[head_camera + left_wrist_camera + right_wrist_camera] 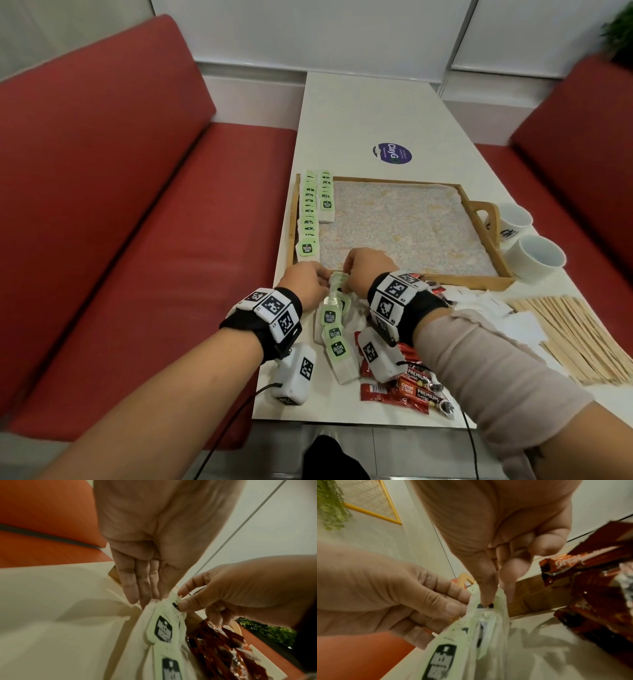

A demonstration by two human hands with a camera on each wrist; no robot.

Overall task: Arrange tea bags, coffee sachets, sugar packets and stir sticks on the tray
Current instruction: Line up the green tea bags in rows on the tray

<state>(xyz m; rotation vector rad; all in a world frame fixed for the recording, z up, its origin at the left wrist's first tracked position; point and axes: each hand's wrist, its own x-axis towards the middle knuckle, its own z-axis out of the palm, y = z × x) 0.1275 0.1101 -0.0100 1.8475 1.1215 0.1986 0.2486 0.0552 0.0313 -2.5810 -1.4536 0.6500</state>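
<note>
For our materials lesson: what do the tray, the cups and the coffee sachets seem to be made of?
Tray: looks like pale wood, matt, with a cut-out handle. Cups: probably glazed ceramic, white and smooth. Coffee sachets: likely foil-lined plastic film, glossy red and crinkled.

Your right hand (pixel 368 265) and its wrist unit hide the near end of the coffee sachets (pixel 409 390) and part of the tray (pixel 472 281) rim. Your fingertips (pixel 135 599) on the tea bags (pixel 334 329) are masked by your knuckles in the head view. Print on the tags blurs in your wrist views. The stir sticks (pixel 579 339) run off the right edge.
</note>
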